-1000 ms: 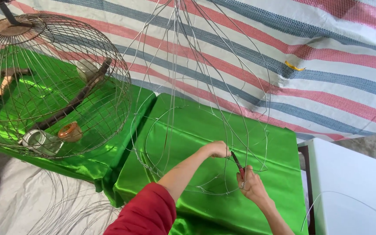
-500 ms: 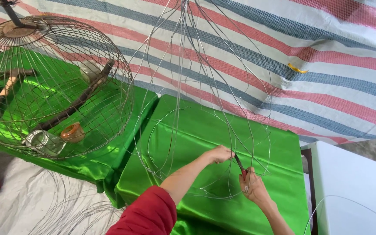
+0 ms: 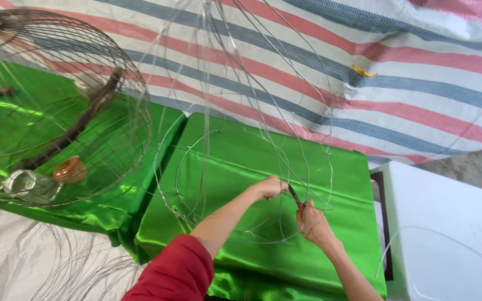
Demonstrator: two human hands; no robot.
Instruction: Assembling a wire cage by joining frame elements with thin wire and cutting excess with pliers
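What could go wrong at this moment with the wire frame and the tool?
The long thin wires of the unfinished wire frame arc up close to the camera, so one might spring loose toward the face. The right hand works a small red-handled tool close beside the left hand; a slip could nick those fingers.

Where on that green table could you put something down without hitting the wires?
Bare green cloth lies right of the right hand, toward the white surface. It is crowded around the left hand, where the wire frame loops, and under the finished cage.
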